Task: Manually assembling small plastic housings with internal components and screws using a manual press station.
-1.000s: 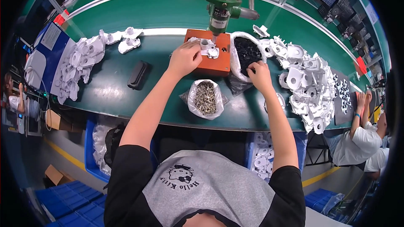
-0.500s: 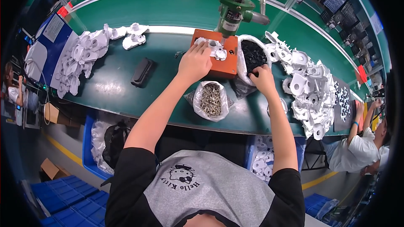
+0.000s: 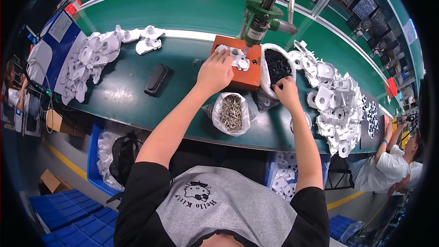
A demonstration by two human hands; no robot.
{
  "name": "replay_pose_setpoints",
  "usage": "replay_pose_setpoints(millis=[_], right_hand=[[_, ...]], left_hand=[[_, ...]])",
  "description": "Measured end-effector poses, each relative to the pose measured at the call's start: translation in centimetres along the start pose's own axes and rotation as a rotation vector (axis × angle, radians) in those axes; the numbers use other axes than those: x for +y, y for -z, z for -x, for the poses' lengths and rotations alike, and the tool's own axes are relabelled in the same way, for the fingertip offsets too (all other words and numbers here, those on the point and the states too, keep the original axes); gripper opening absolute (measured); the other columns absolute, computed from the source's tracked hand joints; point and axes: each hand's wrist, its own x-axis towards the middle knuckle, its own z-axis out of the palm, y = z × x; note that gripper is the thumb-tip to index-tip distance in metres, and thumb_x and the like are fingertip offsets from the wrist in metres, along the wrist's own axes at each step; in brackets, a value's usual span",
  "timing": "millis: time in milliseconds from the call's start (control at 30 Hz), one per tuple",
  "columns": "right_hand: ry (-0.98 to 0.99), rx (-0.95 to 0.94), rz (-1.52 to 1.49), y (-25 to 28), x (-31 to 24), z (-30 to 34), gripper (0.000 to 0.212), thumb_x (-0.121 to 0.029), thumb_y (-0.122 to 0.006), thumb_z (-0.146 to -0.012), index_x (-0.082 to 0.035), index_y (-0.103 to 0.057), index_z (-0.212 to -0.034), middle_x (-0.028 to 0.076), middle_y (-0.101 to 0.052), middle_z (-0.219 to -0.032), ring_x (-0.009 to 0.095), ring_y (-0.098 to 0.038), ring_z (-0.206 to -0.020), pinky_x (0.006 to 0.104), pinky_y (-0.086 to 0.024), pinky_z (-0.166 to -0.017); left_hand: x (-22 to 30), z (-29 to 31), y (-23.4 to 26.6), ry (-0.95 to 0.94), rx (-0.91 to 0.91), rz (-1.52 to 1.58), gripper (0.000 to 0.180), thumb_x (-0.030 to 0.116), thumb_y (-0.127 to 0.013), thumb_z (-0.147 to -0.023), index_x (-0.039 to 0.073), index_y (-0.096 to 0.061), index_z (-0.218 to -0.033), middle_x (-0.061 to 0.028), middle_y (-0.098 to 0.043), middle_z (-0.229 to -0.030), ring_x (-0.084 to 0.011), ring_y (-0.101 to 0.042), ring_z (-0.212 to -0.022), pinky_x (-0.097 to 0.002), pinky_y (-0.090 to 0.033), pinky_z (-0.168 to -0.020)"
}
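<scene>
A white moulded plastic part [image 3: 240,59] with round openings lies on an orange fixture block [image 3: 249,80], under the tip of a green press-like machine [image 3: 260,20]. My left hand [image 3: 216,71] rests over the part's left side, its fingers curled onto it. At the near edge of a white bag [image 3: 265,74] full of small black pieces [image 3: 277,64], my right hand [image 3: 286,92] has its fingers bent and drawn together. Whatever those fingertips hold, if anything, is hidden. An open bag of metal screws or pins [image 3: 231,113] stands just in front of the fixture.
White plastic parts are heaped at the left [image 3: 93,57] and right [image 3: 336,105] of the green table [image 3: 123,103]. A black case [image 3: 157,80] lies left of centre. Small black-and-white pieces sit on a dark mat [image 3: 368,130] at far right, near another person [image 3: 386,167].
The whole view has shifted slightly. My left hand stays on the white part, and my right hand remains at the bag's near edge with its fingers bent.
</scene>
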Motion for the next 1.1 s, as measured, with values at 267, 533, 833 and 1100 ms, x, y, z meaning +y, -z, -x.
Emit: replay_pose_setpoints(millis=[267,533,833,1100], right_hand=[[-0.069,0.03,-0.243,2.2,-0.7,-0.5,0.016,-0.015,-0.068,-0.077,0.0,-0.063,-0.078,0.014,-0.061,-0.081,0.03,-0.06,-0.075,0.0367,-0.048,-0.07],[-0.136,0.016,-0.889,2.0,-2.9,-2.5,0.02,-0.008,-0.063,-0.083,0.006,-0.057,-0.096,0.012,-0.064,-0.089,0.014,-0.063,-0.074,0.0262,-0.051,-0.063],[0.023,0.14,-0.722,-1.8,-9.5,-5.8,0.019,-0.009,-0.064,-0.079,0.004,-0.066,-0.092,0.011,-0.068,-0.083,0.014,-0.065,-0.075,0.0265,-0.05,-0.069],[0.327,0.236,-0.479,-3.3,-9.5,-5.9,0.012,-0.006,-0.067,-0.075,0.002,-0.067,-0.084,0.014,-0.066,-0.089,0.027,-0.064,-0.079,0.0329,-0.051,-0.071]], left_hand=[[-0.1,0.2,0.0,0.018,-0.007,0.01,0.022,0.01,-0.055,-0.078,-0.001,-0.053,-0.098,-0.0186,-0.06,-0.114,-0.0325,-0.058,-0.109,-0.0427,-0.044,-0.096],[-0.1,0.1,-0.1,0.018,0.004,0.023,0.021,0.008,-0.055,-0.077,-0.001,-0.053,-0.097,-0.0191,-0.061,-0.113,-0.033,-0.057,-0.109,-0.0431,-0.044,-0.096],[0.0,0.0,0.0,0.02,0.004,0.003,0.028,0.012,-0.054,-0.077,-0.003,-0.056,-0.1,-0.0207,-0.061,-0.113,-0.0325,-0.059,-0.107,-0.0415,-0.044,-0.097],[0.1,0.0,0.3,0.036,-0.012,0.011,0.029,0.012,-0.055,-0.076,-0.004,-0.056,-0.1,-0.0207,-0.061,-0.112,-0.0325,-0.059,-0.107,-0.0415,-0.044,-0.097]])
